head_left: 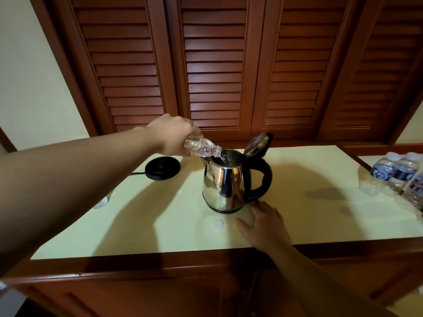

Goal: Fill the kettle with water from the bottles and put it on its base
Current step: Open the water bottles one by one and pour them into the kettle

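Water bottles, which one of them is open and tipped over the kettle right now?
The clear plastic bottle gripped in the left hand, its uncapped mouth over the steel kettle. The wrapped bottles on the right stand capped.

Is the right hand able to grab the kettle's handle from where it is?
Probably yes. The right hand rests flat on the table just in front of the kettle, and the black handle sticks out on that same side with nothing between them. The left hand is busy pouring the bottle.
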A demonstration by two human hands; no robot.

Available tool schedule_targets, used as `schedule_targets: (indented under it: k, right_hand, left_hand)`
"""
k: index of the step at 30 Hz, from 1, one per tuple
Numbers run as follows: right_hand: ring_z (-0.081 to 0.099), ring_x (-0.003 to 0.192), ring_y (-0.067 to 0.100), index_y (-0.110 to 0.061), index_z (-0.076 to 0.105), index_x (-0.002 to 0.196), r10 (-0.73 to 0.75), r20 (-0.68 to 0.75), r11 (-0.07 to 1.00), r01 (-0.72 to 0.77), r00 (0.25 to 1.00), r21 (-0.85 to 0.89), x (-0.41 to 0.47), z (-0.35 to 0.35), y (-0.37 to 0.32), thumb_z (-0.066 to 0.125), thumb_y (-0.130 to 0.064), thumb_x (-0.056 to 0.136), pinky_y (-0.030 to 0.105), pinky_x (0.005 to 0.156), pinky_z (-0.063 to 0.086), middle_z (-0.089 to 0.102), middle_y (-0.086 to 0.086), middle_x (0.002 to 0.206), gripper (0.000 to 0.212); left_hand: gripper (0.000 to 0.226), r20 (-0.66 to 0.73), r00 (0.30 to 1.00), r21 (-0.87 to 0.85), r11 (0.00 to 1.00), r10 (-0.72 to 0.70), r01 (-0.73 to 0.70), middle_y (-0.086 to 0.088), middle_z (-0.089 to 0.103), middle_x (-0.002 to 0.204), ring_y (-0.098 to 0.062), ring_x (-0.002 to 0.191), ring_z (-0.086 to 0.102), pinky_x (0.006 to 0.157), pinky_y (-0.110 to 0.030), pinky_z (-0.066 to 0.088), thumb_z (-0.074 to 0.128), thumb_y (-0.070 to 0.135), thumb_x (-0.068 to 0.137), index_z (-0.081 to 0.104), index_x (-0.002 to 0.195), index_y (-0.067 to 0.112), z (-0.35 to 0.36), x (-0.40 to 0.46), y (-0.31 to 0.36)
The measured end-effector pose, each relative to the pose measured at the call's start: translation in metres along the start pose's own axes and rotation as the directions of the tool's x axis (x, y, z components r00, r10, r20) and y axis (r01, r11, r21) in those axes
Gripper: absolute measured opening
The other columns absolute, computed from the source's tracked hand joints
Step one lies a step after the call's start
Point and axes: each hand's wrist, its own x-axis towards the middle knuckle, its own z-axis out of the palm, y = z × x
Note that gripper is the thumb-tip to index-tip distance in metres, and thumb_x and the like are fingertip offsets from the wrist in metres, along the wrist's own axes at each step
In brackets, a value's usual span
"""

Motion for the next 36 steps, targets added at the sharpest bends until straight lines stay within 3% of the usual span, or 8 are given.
schedule_targets:
  k: [9,17,23,28,32,36]
  right_hand:
    - [0.028,0.15,0.017,-0.027,0.039,0.154,-0.006,-0.001,1.0,0.006,1.0,-0.006,-0.001,0.0,0.0,0.043,-0.071,0.088,0.041,0.126,0.017,0.04,-0.004,0.16,0.079]
    - [0.034,0.146,0.018,-0.025,0.042,0.151,-0.022,-0.022,1.0,0.022,1.0,-0.012,-0.002,-0.003,-0.001,0.047,-0.069,0.089,0.04,0.123,0.021,0.046,-0.003,0.154,0.076]
    - [0.033,0.147,0.019,-0.025,0.042,0.152,-0.013,-0.01,1.0,0.013,1.0,0.003,-0.002,-0.003,-0.001,0.046,-0.07,0.089,0.042,0.124,0.022,0.045,-0.002,0.156,0.078]
    - [0.036,0.146,0.018,-0.025,0.045,0.15,-0.018,-0.028,1.0,0.018,0.999,-0.007,-0.002,-0.004,-0.002,0.047,-0.07,0.088,0.039,0.122,0.023,0.047,-0.003,0.153,0.076]
    - [0.037,0.145,0.017,-0.025,0.046,0.149,-0.013,-0.034,1.0,0.013,0.999,-0.01,-0.003,-0.004,-0.003,0.048,-0.068,0.088,0.038,0.122,0.023,0.048,-0.004,0.153,0.075]
    - [0.035,0.146,0.017,-0.025,0.044,0.151,-0.014,-0.024,1.0,0.014,1.0,-0.001,-0.003,-0.004,-0.002,0.047,-0.069,0.088,0.04,0.123,0.023,0.046,-0.004,0.155,0.076]
  left_hand:
    - [0.059,0.004,1.0,0.021,1.0,0.004,-0.004,0.0,0.065,0.126,-0.026,0.119,0.062,0.09,-0.043,0.051,0.077,0.046,0.084,0.06,0.138,0.031,-0.008,0.0,0.002]
    - [0.067,0.004,1.0,0.042,0.999,0.012,-0.012,-0.003,0.067,0.131,-0.028,0.122,0.062,0.097,-0.048,0.052,0.077,0.05,0.084,0.051,0.143,0.03,-0.013,0.008,-0.001]
    - [0.049,0.0,0.997,0.034,0.997,0.071,-0.071,0.001,0.068,0.113,-0.026,0.105,0.065,0.087,-0.043,0.053,0.079,0.048,0.082,0.058,0.123,0.032,-0.019,0.015,-0.003]
    - [0.057,0.04,0.987,0.17,0.972,0.155,-0.16,0.001,0.058,0.124,-0.022,0.117,0.06,0.093,-0.042,0.048,0.073,0.05,0.088,0.056,0.14,0.034,-0.033,0.022,-0.003]
    - [0.055,0.037,0.977,0.241,0.946,0.212,-0.214,-0.001,0.059,0.127,-0.023,0.122,0.058,0.098,-0.045,0.048,0.068,0.051,0.091,0.055,0.142,0.032,-0.042,0.028,0.0]
    - [0.059,-0.067,0.986,0.212,0.968,0.154,-0.137,-0.003,0.062,0.129,-0.027,0.126,0.055,0.101,-0.046,0.046,0.072,0.051,0.088,0.056,0.14,0.029,-0.038,0.029,-0.002]
